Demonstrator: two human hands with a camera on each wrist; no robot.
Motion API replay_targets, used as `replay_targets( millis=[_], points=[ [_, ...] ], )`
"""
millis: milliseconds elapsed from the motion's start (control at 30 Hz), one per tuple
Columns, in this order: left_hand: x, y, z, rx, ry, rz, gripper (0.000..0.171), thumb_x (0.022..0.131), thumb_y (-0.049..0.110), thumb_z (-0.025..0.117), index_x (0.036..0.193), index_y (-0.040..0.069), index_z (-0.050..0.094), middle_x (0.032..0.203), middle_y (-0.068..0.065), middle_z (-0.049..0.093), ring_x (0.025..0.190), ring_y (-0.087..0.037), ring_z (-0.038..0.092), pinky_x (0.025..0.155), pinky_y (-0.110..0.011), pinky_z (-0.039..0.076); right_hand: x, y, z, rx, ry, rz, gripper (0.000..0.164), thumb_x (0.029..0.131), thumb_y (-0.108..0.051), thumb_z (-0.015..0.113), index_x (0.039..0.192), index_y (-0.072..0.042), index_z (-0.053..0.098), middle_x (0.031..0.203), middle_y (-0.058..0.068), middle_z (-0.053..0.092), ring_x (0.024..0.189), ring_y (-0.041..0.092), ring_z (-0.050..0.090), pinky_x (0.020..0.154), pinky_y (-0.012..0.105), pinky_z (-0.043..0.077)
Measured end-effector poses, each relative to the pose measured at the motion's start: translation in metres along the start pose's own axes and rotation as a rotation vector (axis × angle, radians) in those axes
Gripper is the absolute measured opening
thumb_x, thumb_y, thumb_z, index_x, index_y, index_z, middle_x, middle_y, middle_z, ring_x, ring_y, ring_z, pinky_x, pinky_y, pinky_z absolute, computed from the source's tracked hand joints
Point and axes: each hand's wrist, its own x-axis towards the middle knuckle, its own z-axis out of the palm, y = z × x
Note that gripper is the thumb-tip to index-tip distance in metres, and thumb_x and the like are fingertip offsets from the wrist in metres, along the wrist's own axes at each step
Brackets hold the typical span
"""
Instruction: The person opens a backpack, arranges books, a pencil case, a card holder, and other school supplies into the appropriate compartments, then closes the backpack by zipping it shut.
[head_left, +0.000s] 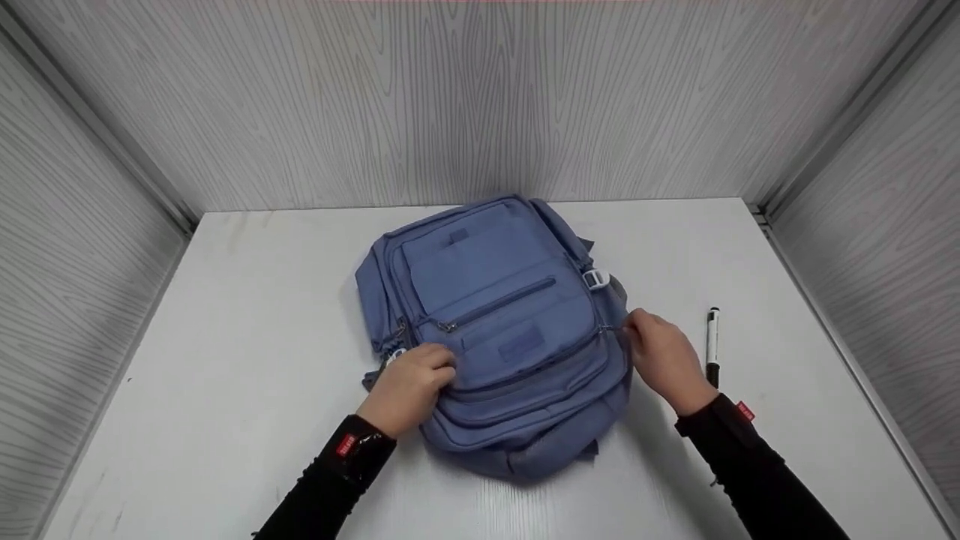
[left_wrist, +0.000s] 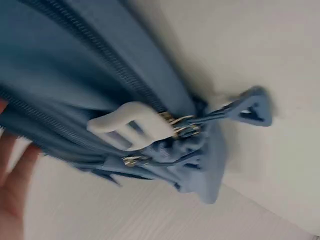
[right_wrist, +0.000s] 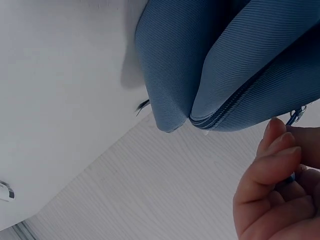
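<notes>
A blue backpack (head_left: 491, 255) lies on the table, its front pockets facing up. My left hand (head_left: 411, 384) is at the pocket's lower left side, gripping the fabric along its edge; in the left wrist view only some fingers (left_wrist: 17, 180) show at the bag's rim. At the bag's right side my right hand (head_left: 667, 360) pinches a zipper pull (right_wrist: 292, 119), with its cord running between thumb and fingers. A white buckle (left_wrist: 132, 125) and a triangular pull tab (left_wrist: 252, 107) hang near the bag's left side. The front pocket zipper (head_left: 502, 386) runs between the two hands.
A white marker with black ends (head_left: 712, 345) lies on the white table (head_left: 247, 337), right of the bag and close to my right wrist. Wood-grain panels (head_left: 480, 97) stand behind the table and on both sides.
</notes>
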Motion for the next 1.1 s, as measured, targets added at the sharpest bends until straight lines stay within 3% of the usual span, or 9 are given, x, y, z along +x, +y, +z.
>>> replay_targets(
  millis=[100,167,267,367,500,633,733,867,1100],
  points=[
    [0.012,0.026,-0.013,-0.008,-0.1,-0.173,0.014,0.078,-0.005,0.066,0.085,0.005,0.073,0.106,-0.009,0.07,0.102,-0.026,0.067,0.088,-0.039,0.058,-0.004,-0.003,-0.002,-0.007,-0.005,0.012,0.005,0.091,0.001,0.063,0.09,-0.002,0.059,0.076,0.014,0.063,0.066,0.026,0.06,0.061,0.042,0.048],
    [0.023,0.048,-0.019,-0.025,-0.182,-0.241,0.017,0.082,0.002,0.066,0.098,0.003,0.074,0.112,-0.012,0.069,0.105,-0.028,0.067,0.089,-0.041,0.058,-0.006,-0.005,-0.002,-0.011,-0.01,0.023,0.004,0.092,0.0,0.062,0.09,-0.002,0.059,0.074,0.013,0.062,0.065,0.024,0.058,0.06,0.041,0.047],
    [0.04,0.076,-0.022,-0.008,-0.28,-0.236,0.031,0.088,0.015,0.068,0.117,0.004,0.07,0.117,-0.013,0.068,0.104,-0.028,0.068,0.085,-0.04,0.059,-0.008,-0.006,-0.003,-0.021,-0.014,0.031,0.003,0.092,-0.001,0.062,0.09,-0.001,0.059,0.073,0.013,0.062,0.063,0.023,0.057,0.059,0.04,0.046],
    [0.057,0.092,-0.016,0.111,-0.326,-0.186,0.037,0.09,0.023,0.069,0.123,0.006,0.067,0.113,-0.01,0.069,0.097,-0.024,0.068,0.075,-0.036,0.06,-0.008,-0.006,-0.003,-0.026,-0.008,0.03,0.004,0.092,-0.001,0.062,0.089,-0.001,0.059,0.072,0.012,0.062,0.062,0.024,0.057,0.058,0.04,0.046],
    [0.078,0.099,0.001,0.302,-0.322,-0.164,0.03,0.089,0.022,0.071,0.115,0.01,0.069,0.103,-0.006,0.067,0.086,-0.018,0.065,0.064,-0.029,0.057,-0.009,-0.007,-0.003,-0.023,0.0,0.024,0.006,0.09,0.0,0.063,0.087,-0.002,0.059,0.07,0.011,0.06,0.061,0.022,0.055,0.058,0.039,0.045],
    [0.092,0.104,0.021,0.456,-0.23,-0.136,0.008,0.09,0.02,0.067,0.092,0.013,0.067,0.087,-0.001,0.064,0.07,-0.012,0.061,0.052,-0.023,0.053,-0.011,-0.008,-0.003,-0.018,-0.002,0.023,0.007,0.09,0.0,0.064,0.087,-0.002,0.058,0.07,0.01,0.06,0.06,0.021,0.054,0.057,0.038,0.044],
    [0.097,0.107,0.031,0.527,-0.168,-0.129,0.015,0.09,0.018,0.066,0.076,0.016,0.061,0.075,0.003,0.06,0.061,-0.008,0.057,0.045,-0.02,0.049,-0.012,-0.008,-0.002,-0.011,-0.01,0.019,0.007,0.089,0.0,0.064,0.087,-0.002,0.058,0.07,0.01,0.06,0.06,0.02,0.053,0.057,0.037,0.043],
    [0.099,0.105,0.034,0.504,-0.192,-0.098,0.02,0.089,0.013,0.065,0.07,0.018,0.061,0.069,0.004,0.06,0.058,-0.008,0.058,0.044,-0.021,0.049,-0.012,-0.008,-0.002,-0.008,-0.012,0.01,0.007,0.089,0.0,0.065,0.087,-0.002,0.059,0.07,0.01,0.06,0.059,0.018,0.052,0.056,0.035,0.043],
    [0.097,0.088,0.024,0.295,-0.328,0.022,0.011,0.087,0.008,0.066,0.079,0.014,0.072,0.072,-0.001,0.067,0.065,-0.014,0.066,0.052,-0.027,0.056,-0.004,-0.002,-0.001,-0.055,-0.004,-0.015,0.005,0.091,-0.003,0.065,0.089,-0.003,0.061,0.076,0.013,0.066,0.064,0.026,0.062,0.059,0.043,0.049]
  ],
)
